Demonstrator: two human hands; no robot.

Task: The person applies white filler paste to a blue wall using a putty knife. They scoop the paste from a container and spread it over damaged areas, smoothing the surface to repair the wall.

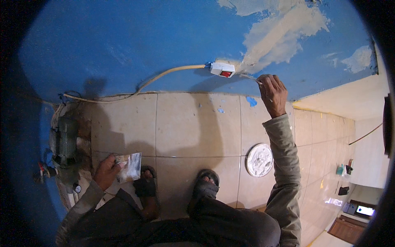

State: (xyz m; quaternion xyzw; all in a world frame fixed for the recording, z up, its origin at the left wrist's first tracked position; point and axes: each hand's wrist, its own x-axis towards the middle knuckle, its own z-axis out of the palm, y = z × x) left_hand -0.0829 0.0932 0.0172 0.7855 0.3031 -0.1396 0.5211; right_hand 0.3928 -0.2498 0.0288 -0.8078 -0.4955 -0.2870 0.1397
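My right hand [273, 92] is pinched on a thin flat tool [251, 78], likely a putty knife seen nearly edge-on. Its tip reaches the blue wall [144, 41] beside a white switch box [217, 68] with a red rocker and a yellowish cable [177, 69]. Pale filler patches [284, 29] mark the wall there. My left hand [105, 173], low at left, grips a shiny rectangular metal blade [132, 165], with a little pale stuff near the fingers. A round white container [259, 159] sits on the tiles beside my right forearm.
A dark green pump [63, 140] with pipes and a gauge [77, 188] stands in the left corner. My sandalled feet [205, 183] rest on the tiled floor [177, 123]. Small items [343, 170] lie along the right side near a wooden door [345, 230].
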